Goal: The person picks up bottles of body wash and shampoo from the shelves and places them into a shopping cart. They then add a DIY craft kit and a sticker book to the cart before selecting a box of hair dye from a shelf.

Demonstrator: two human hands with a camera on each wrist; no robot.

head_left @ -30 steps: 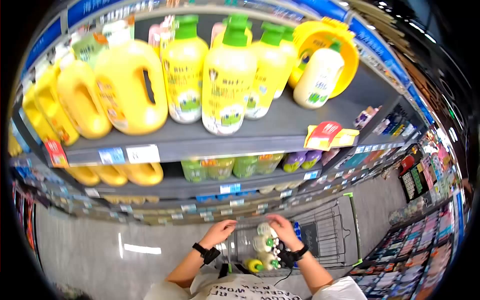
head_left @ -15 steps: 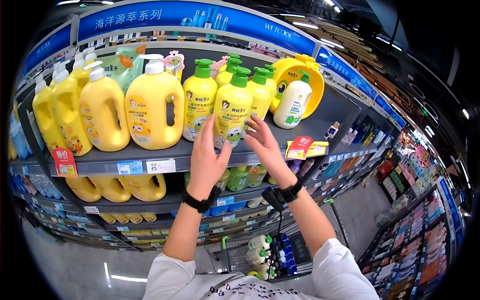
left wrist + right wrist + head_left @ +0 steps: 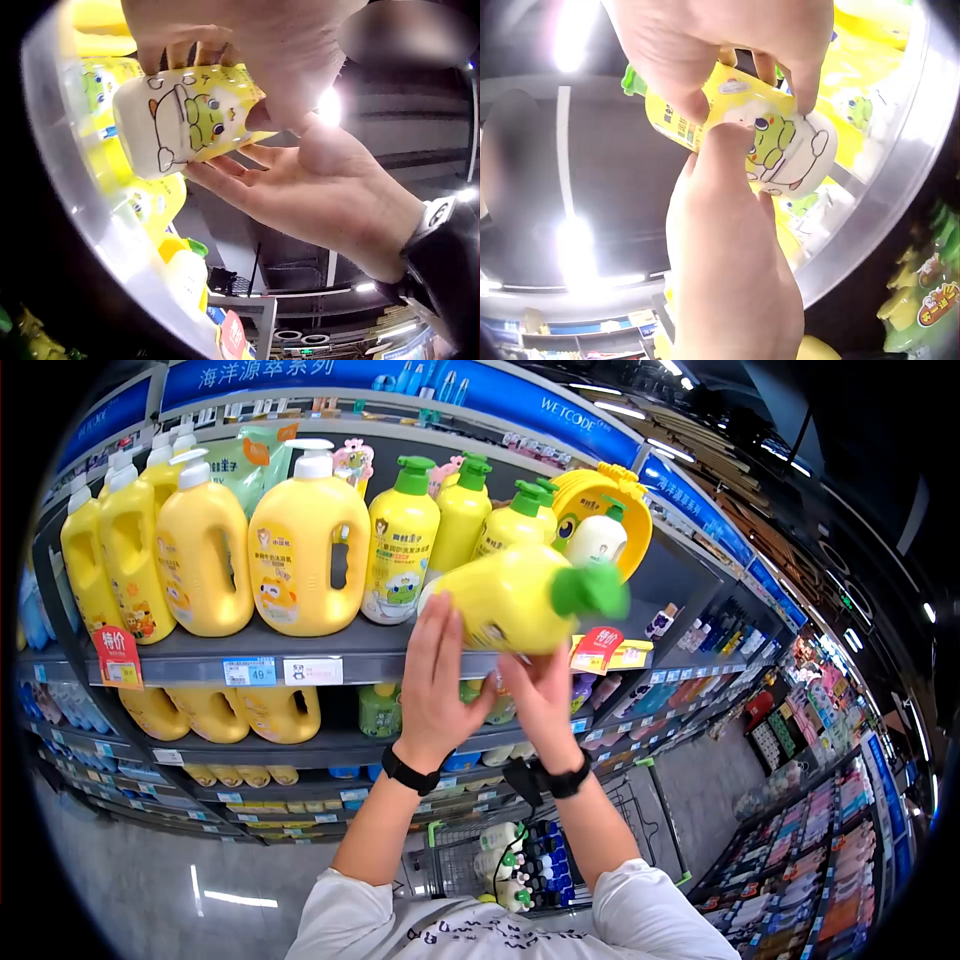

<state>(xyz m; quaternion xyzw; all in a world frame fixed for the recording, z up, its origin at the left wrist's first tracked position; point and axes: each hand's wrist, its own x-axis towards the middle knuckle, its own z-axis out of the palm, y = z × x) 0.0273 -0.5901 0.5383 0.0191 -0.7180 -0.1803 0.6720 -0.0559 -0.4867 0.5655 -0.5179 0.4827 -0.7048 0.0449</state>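
Observation:
A yellow pump bottle (image 3: pixel 505 595) with a green pump head and a frog cartoon is held in both hands, tipped nearly on its side above the shelf edge. In the head view its pump points right. My left hand (image 3: pixel 437 675) grips the white-based end, thumb across the front and fingers behind, as the left wrist view shows. Nearer the pump end, my right hand (image 3: pixel 540 695) holds the bottle from below; in the right wrist view its thumb and fingers (image 3: pixel 810 82) curl round the body. Matching bottles (image 3: pixel 400 545) stand upright just behind.
Large yellow handled bottles (image 3: pixel 305 550) line the shelf at left. A white pump bottle (image 3: pixel 597 542) stands before a yellow basin (image 3: pixel 635 520) at right. Red price tags (image 3: pixel 600 647) stick out at the shelf edge. Below, a wire cart (image 3: pixel 640 810) holds several bottles.
Both hands rose from above the cart to the shelf and took hold of the front yellow pump bottle. It has been lifted off and tipped to the right.

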